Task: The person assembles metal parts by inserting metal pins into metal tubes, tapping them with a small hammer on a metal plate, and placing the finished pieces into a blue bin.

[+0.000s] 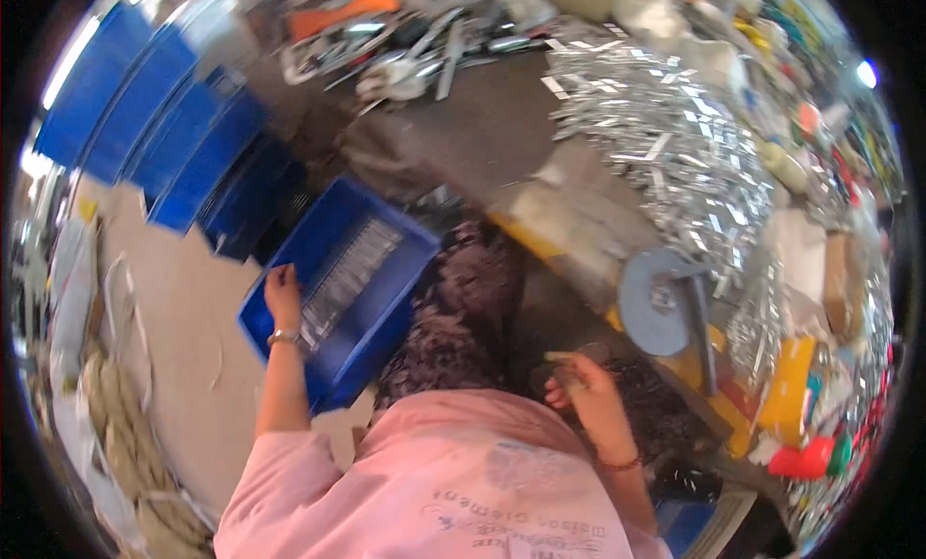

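One blue bin (365, 313) by left fingers (281, 275)

Right grip (585, 385) blurred, thin piece (558, 355) unclear, pink shirt (444, 472) cropped

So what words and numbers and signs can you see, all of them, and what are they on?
Pink shirt: dark lettering on the front, partly blurred; I won't copy it out.
Blue tub by the left hand: no writing I can make out.
Yellow block-shaped thing at the right: any print is too blurred to read.
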{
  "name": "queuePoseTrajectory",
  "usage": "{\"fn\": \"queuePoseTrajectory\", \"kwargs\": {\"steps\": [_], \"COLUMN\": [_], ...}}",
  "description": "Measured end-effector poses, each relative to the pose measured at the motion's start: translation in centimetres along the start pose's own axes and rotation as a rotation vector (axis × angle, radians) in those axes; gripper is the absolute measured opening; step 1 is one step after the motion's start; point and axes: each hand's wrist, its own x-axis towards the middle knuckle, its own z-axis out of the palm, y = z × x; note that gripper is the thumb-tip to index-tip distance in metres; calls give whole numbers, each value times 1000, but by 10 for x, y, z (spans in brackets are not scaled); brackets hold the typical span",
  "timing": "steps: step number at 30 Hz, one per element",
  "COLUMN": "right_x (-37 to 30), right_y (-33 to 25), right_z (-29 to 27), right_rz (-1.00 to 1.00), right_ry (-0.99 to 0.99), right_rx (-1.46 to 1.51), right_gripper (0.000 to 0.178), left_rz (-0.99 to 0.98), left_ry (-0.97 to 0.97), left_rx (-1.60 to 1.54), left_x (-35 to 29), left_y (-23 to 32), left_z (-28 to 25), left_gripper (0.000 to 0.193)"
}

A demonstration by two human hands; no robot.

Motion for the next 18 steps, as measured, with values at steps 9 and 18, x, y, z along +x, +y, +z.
{"fn": "queuePoseTrajectory", "kwargs": {"steps": [9,18], "right_x": [-18,-67], "right_y": [-9,-46], "right_z": [4,-5], "right_rz": [-165,-299], "right_ry": [66,229], "right_rx": [-38,-357], "right_gripper": [31,27], "left_rz": [856,992], "left_ry": [-406,-686], "left_rx": [-351,-120], "left_x": [-68,-135], "left_y": [398,503], "left_z": [77,196], "left_gripper": [13,24]}}
